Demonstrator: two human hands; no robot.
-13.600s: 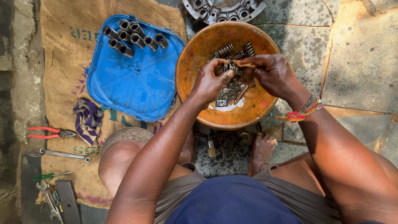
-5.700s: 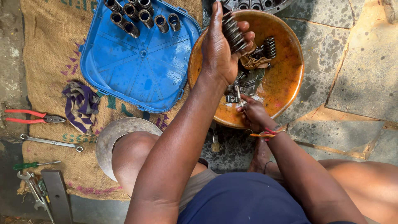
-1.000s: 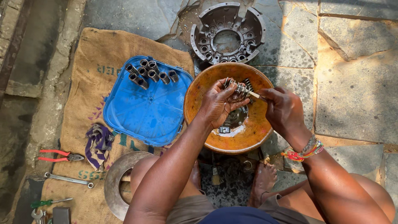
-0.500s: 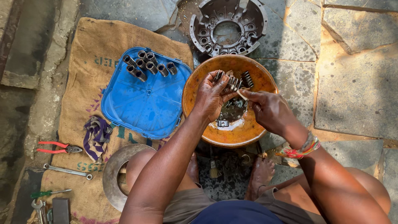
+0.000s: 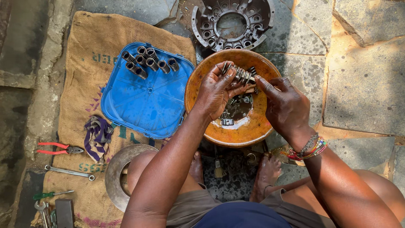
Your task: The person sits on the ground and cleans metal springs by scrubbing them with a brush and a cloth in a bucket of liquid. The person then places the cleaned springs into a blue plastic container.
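Head view looks straight down on a person squatting on a stone floor (image 5: 363, 84). Left hand (image 5: 217, 90) is raised over an orange metal bowl (image 5: 198, 90), fingers (image 5: 228, 77) clamped around a coil spring (image 5: 239, 74) held at the far side of the bowl. Right hand (image 5: 284, 103) sits just beside it, index finger (image 5: 265, 84) extended and touching the end of the same spring; the remaining right fingers are loosely curled, and it cannot be told whether they grip anything. The right wrist carries beaded bracelets (image 5: 310, 147).

Bowl contents: dark liquid (image 5: 238, 110) at the bottom, with further small metal parts (image 5: 228, 122) lying in it. The bowl rests on the floor directly ahead of the person's bare feet (image 5: 268, 173); a small brush (image 5: 218, 169) lies between the feet.

Left of the bowl, touching its rim, a blue plastic lid (image 5: 145, 103) lies on a burlap sack (image 5: 84, 63). A group of coil springs (image 5: 147, 61) stands clustered in the far corner of the lid. Beyond the bowl lies a round grey metal cover (image 5: 232, 23) with pockets around its ring.

On the sack, near the left edge: a striped rag (image 5: 98, 133), red-handled pliers (image 5: 55, 148), a spanner (image 5: 69, 172) and a green-handled screwdriver (image 5: 52, 194). A round metal disc (image 5: 118, 169) lies partly under the left knee
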